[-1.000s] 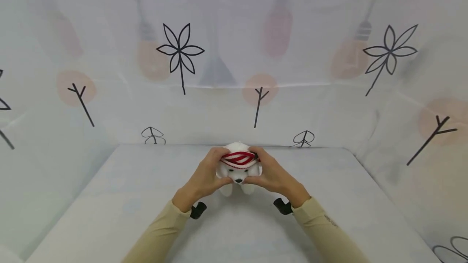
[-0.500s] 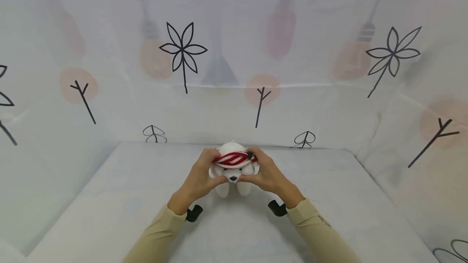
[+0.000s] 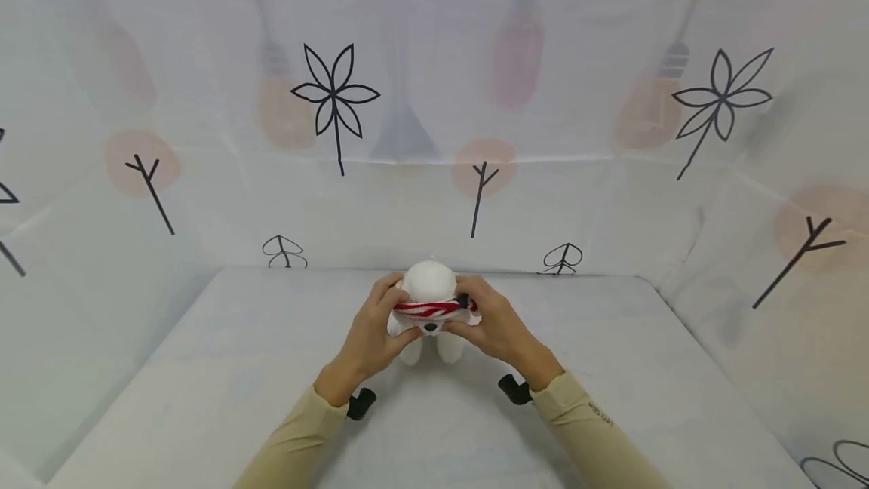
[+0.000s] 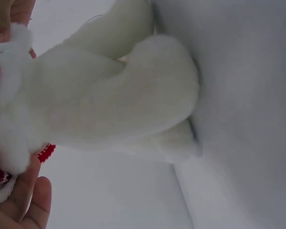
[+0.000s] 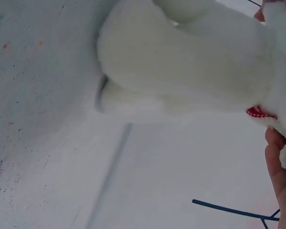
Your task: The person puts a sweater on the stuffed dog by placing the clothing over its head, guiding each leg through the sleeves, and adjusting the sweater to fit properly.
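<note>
A white plush dog (image 3: 431,278) stands on its legs on the table, its black nose toward me. Round its head runs a red-and-white striped knit band (image 3: 426,311), low over the face so that the eyes are hidden. From the left side my left hand (image 3: 373,323) grips the band and head, thumb beside the snout. My right hand (image 3: 494,324) does the same on the other side, next to a small dark piece on the band. Both wrist views show the furry body (image 4: 109,95) and legs (image 5: 133,52) close up, with fingertips at the band's red edge.
The pale table (image 3: 237,368) extends around the toy. Behind and beside it hangs a white cloth (image 3: 407,210) printed with flowers and twigs. Black wrist pieces (image 3: 362,404) show under both wrists.
The band has gone down the dog's head, from above the eyes to over them, and more of the white crown shows. Hands and toy have shifted slightly left.
</note>
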`<state>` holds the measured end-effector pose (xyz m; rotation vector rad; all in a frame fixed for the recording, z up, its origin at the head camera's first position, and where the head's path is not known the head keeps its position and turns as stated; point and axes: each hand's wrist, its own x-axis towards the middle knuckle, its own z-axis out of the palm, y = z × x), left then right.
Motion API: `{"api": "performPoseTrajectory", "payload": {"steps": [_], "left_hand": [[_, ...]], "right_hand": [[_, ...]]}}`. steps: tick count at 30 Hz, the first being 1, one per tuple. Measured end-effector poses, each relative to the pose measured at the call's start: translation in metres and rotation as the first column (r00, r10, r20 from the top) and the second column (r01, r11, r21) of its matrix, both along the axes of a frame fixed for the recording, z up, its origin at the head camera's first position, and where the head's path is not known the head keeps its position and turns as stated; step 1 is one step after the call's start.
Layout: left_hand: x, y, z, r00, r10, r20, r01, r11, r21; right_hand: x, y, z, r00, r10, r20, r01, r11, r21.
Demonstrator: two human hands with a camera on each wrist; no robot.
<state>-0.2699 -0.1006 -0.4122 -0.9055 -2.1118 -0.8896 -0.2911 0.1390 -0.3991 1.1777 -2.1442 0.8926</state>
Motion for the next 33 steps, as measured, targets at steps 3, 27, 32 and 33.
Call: {"api": "performPoseTrajectory", "payload": {"steps": [3,27,32,33], "left_hand": [[-0.001,-0.002,0.001,0.999,0.041,-0.009,-0.042,0.998,-0.036],[-0.005,0.0,-0.005,0.984,0.148,-0.097,-0.146,0.989,0.031],[-0.001,0.003,-0.001,0.997,0.076,-0.016,-0.075,0.996,0.037],[0.0,0.004,0.0,0.998,0.058,-0.003,-0.058,0.998,0.029]], "right_hand": [[0.0,-0.001,0.0,1.0,-0.015,0.009,0.015,1.0,0.023],[0.0,-0.01,-0.007,0.988,-0.112,-0.109,0.115,0.993,0.02],[0.001,-0.013,-0.005,0.975,-0.154,-0.161,0.156,0.988,0.002],[0.001,-0.014,-0.004,0.978,-0.145,-0.151,0.147,0.989,0.006]]}}
